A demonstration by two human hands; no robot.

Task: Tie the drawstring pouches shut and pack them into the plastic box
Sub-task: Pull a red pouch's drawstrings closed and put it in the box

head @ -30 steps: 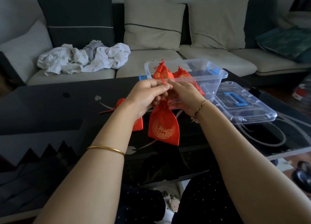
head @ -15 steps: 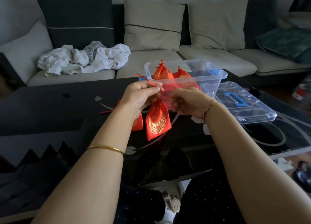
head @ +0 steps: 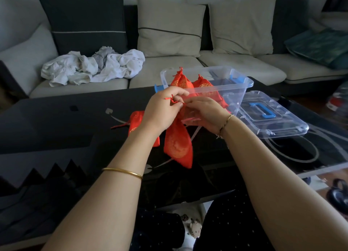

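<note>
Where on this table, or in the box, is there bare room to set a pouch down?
Bare: the dark glass table left of the flat-lying red pouch; the clear plastic box right of its two red pouches. Crowded: where left hand and right hand hold the hanging red drawstring pouch, and by the clear blue-handled lid.

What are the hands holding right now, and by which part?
Left hand and right hand pinch the drawstring of the red pouch, at its neck.
</note>
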